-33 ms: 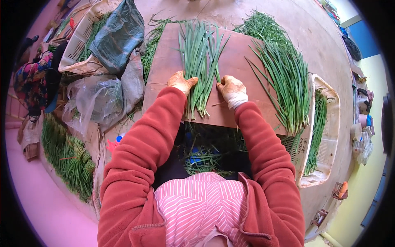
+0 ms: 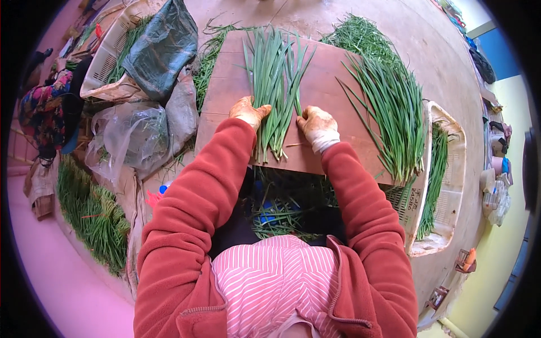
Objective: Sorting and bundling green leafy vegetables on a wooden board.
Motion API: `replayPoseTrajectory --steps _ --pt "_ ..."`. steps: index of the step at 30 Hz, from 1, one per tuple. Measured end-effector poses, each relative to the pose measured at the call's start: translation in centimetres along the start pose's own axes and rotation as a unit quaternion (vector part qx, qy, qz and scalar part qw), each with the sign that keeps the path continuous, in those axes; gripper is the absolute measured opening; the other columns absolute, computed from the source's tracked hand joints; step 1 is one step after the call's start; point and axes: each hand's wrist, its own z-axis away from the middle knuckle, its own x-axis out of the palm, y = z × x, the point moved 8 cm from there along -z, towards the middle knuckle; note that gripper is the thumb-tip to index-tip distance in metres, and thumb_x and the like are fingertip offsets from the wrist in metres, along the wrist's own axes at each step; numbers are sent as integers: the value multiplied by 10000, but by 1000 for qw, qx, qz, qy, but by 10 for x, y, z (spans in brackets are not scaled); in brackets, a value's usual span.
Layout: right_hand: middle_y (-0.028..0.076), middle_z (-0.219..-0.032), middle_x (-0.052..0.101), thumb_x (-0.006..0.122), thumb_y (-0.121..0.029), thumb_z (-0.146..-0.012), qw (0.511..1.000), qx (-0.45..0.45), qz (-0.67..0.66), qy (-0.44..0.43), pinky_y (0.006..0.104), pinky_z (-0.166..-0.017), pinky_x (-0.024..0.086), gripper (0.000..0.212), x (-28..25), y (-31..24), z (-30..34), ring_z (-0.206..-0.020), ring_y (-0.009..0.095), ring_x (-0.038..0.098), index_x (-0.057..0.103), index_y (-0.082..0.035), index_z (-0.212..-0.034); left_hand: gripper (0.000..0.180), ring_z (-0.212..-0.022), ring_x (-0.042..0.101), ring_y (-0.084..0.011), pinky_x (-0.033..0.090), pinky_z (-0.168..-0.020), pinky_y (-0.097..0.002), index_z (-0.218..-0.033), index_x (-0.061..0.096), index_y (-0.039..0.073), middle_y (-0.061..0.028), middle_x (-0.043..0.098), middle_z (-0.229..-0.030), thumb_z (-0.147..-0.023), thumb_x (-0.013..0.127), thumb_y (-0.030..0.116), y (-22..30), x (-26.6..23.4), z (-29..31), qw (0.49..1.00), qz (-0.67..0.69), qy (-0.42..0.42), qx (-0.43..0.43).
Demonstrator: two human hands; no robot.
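A loose bunch of garlic chives (image 2: 271, 79) lies on a brown board (image 2: 225, 62) in front of me, leaf tips pointing away. My left hand (image 2: 248, 111), in a stained pale glove, grips the bunch's left edge, thumb across the stalks. Just right of the bunch, my right hand (image 2: 318, 125) is closed, pinching a few garlic chives (image 2: 298, 84) that stand slightly apart from the rest. Its fingertips are partly hidden. Below this hand a thin loose stalk lies on the board. A larger pile of garlic chives (image 2: 391, 118) covers the board's right side.
White crates (image 2: 455, 191) with greens stand right and far left, the left one partly under a dark sheet (image 2: 163, 53). Clear plastic bags (image 2: 127, 135) and stacked chives (image 2: 93, 214) lie left. Cut greens (image 2: 360, 39) heap behind the board. A person in floral clothing (image 2: 45, 107) is far left.
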Motion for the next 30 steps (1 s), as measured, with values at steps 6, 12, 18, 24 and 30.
replayPoseTrajectory --steps 6,12,18,24,30 --pt "151 -880 645 602 -325 -789 980 11 -153 -124 396 -779 466 282 34 -13 43 -873 313 606 641 -68 -898 487 -805 623 -202 497 -722 -312 -1125 523 -26 -139 639 -940 -777 697 267 -15 6 -10 1000 -26 12 -3" --pt "56 -757 627 551 -154 -865 816 150 -506 -235 276 -570 476 241 78 -12 50 -622 122 570 578 1 -1048 388 -675 611 -199 513 -590 -349 -1011 538 24 -91 631 -818 -759 726 250 -19 33 5 974 188 -89 -89" --pt "24 -816 620 546 -157 -872 825 86 -512 -223 213 -577 436 209 42 -32 67 -637 85 546 562 -20 -1029 310 -622 610 -222 521 -512 -372 -1015 535 56 -101 622 -790 -772 706 142 9 50 56 885 387 -204 -159" --pt "36 -839 632 544 -185 -872 885 21 -427 -181 249 -582 465 250 14 -34 95 -643 111 575 550 -9 -1049 201 -558 611 -247 520 -447 -391 -895 592 49 -114 636 -772 -831 640 233 -9 77 90 820 394 -347 -227" --pt "123 -765 633 597 -235 -828 977 -143 -148 -57 321 -605 485 236 -13 -36 128 -625 195 616 607 -30 -944 230 -729 630 -207 537 -658 -343 -988 616 42 -88 654 -848 -816 658 188 -14 91 121 762 479 -387 -203"
